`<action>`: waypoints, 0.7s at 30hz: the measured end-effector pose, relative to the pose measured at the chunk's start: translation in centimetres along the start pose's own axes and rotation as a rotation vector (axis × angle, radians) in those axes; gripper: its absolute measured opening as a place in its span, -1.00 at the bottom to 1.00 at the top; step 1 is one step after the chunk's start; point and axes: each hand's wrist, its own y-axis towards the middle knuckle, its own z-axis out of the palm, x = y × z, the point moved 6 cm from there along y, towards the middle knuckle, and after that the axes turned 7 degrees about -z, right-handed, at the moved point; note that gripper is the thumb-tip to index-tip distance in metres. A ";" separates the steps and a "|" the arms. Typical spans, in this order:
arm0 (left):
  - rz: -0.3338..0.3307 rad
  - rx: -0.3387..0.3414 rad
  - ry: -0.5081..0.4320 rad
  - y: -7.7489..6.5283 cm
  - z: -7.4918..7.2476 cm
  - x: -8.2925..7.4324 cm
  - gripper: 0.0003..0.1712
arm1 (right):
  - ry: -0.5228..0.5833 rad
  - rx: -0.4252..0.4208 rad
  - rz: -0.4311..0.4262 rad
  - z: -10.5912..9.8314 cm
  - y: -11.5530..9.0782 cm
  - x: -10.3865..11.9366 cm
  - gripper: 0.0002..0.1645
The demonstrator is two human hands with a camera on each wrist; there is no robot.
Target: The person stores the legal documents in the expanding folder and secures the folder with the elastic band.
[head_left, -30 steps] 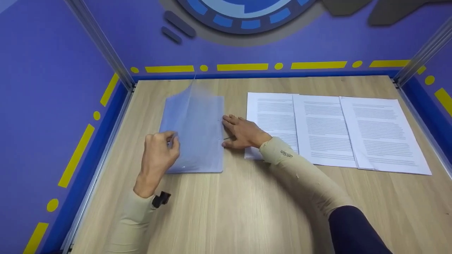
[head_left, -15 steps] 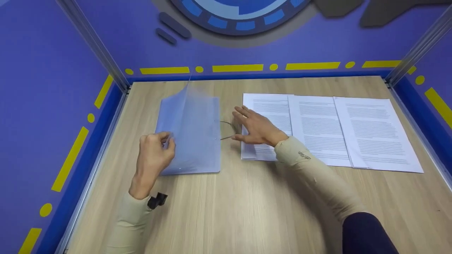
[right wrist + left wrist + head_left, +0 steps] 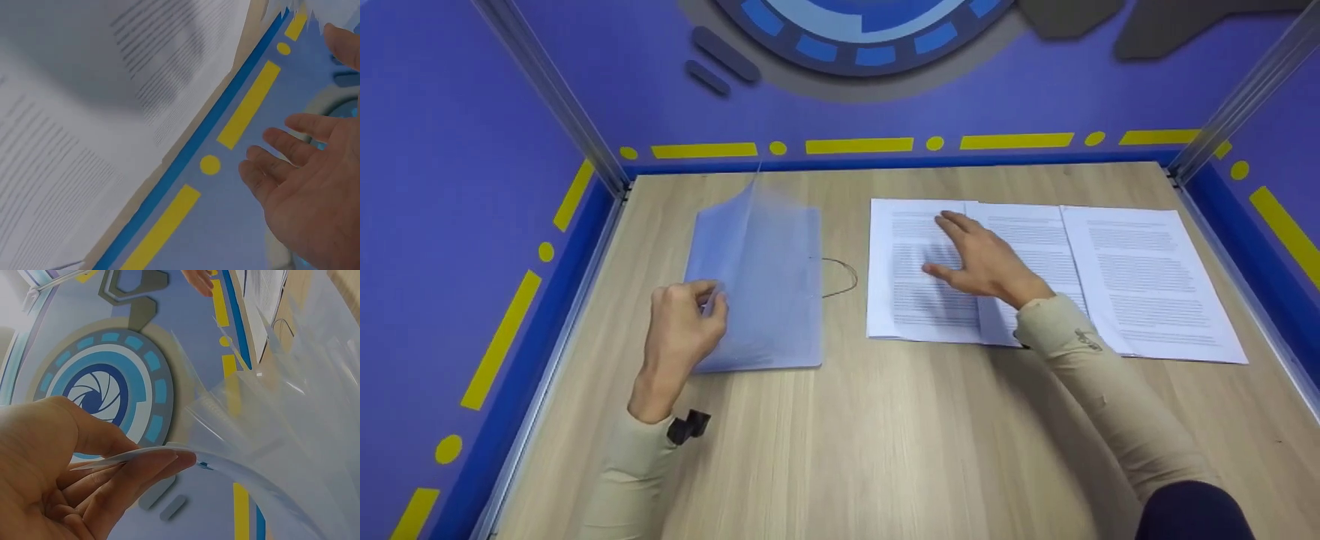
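A translucent bluish plastic folder (image 3: 784, 300) lies on the left half of the table, its cover raised and bending up at the top. My left hand (image 3: 681, 322) pinches the cover's left edge between thumb and fingers. In the left wrist view, the pinched cover (image 3: 236, 469) curves away from my fingers, and several clear plastic sleeves (image 3: 292, 416) fan out behind it. A thin dark elastic cord (image 3: 851, 277) loops out from the folder's right side. My right hand (image 3: 986, 259), fingers spread and holding nothing, is over the left and middle printed paper sheets (image 3: 930, 315).
A third printed sheet (image 3: 1140, 262) overlaps the middle one at the right. Blue and purple panels with yellow marks (image 3: 862, 145) stand around the wooden table (image 3: 855, 450). A black clip-like piece (image 3: 688, 427) sits at the left sleeve.
My right hand has left the folder's right edge and moved right over the papers, uncovering the elastic cord. My left hand keeps its pinch on the raised cover.
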 end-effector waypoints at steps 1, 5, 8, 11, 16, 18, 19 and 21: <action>-0.002 0.001 0.000 0.0 0.0 0.1 -0.77 | 0.002 -0.003 0.016 -0.3 -0.4 -0.6 0.13; -0.007 0.002 0.005 0.0 -0.1 0.2 -0.76 | 0.012 -0.021 0.069 -1.7 -2.2 -2.9 0.14; -0.002 0.001 0.010 0.0 0.0 0.2 -0.75 | 0.019 -0.033 0.107 -2.8 -3.5 -4.7 0.16; -0.004 0.001 0.012 0.1 0.1 0.2 -0.75 | 0.018 -0.040 0.137 -3.8 -4.8 -6.2 0.18; -0.014 0.006 0.011 0.1 0.2 0.1 -0.76 | 0.028 -0.048 0.189 -5.4 -6.7 -8.4 0.21; -0.012 0.005 0.010 0.1 0.3 0.0 -0.76 | 0.037 -0.055 0.208 -5.9 -7.4 -9.2 0.21; -0.012 0.005 0.008 0.1 0.3 0.0 -0.76 | 0.044 -0.059 0.217 -6.2 -7.8 -9.6 0.21; -0.010 0.003 0.006 0.1 0.4 -0.1 -0.76 | 0.054 -0.067 0.237 -6.6 -8.5 -10.4 0.22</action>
